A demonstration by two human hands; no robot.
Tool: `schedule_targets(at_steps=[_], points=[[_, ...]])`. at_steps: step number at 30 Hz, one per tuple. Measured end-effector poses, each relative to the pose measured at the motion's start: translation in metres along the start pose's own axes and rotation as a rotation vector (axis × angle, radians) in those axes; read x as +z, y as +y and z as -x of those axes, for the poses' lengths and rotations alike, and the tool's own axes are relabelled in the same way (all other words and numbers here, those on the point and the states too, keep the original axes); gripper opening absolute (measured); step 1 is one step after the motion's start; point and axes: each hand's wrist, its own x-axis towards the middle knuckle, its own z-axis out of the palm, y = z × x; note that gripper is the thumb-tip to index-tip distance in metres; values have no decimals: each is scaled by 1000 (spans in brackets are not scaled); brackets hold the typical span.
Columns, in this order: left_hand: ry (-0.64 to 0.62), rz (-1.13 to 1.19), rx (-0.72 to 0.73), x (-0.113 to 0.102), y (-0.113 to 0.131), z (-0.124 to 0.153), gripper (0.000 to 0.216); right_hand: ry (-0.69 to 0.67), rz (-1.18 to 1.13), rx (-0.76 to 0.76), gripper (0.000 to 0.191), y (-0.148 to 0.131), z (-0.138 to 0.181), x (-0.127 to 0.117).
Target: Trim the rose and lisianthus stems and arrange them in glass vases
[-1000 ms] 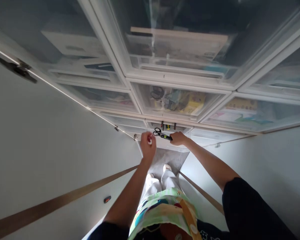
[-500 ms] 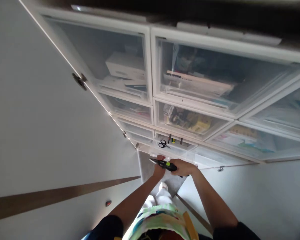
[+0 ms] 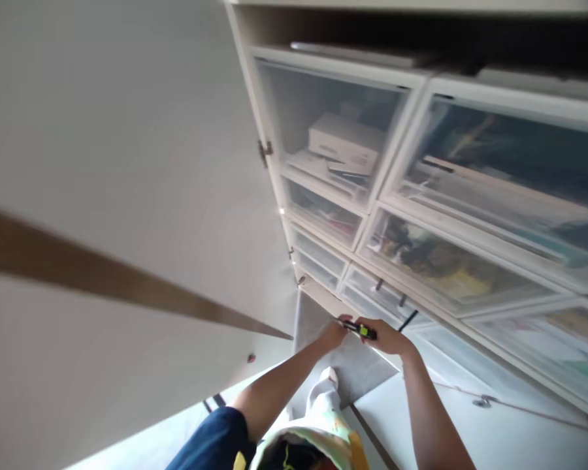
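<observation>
Both hands are meeting low in front of the clear drawers (image 3: 323, 212). My right hand (image 3: 391, 340) is wrapping a closed grip around the black tool (image 3: 360, 330). My left hand (image 3: 334, 334) is curling at its tip; I cannot tell if it is gripping. A second ago the tool was hovering over an open drawer; now it is staying out with me.

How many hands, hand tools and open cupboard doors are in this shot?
Hands: 2, left hand and right hand
Black tool with a yellow-green patch: 1
Open cupboard doors: 2, left door and right door
Total: 5
</observation>
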Motion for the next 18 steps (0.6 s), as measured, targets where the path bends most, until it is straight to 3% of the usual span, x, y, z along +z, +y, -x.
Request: schedule_targets(at_steps=[3, 6, 8, 12, 15, 18], points=[[-95, -25, -82, -27, -11, 93, 25, -222, 254, 18, 34, -28, -15, 12], [-295, -65, -150, -56, -28, 178, 36, -292, 429, 132, 40, -72, -21, 27], [-335, -76, -213, -75, -38, 217, 42, -346, 477, 181, 39, -111, -14, 34], [-336, -93, -200, -99, -38, 243, 34, -252, 471, 47, 35, -182, 2, 36], [-361, 25, -102, -106, -18, 243, 37, -356, 458, -118, 35, -214, -1, 45], [-274, 207, -74, -122, 4, 251, 49, -482, 428, -266, 33, -234, -10, 75]])
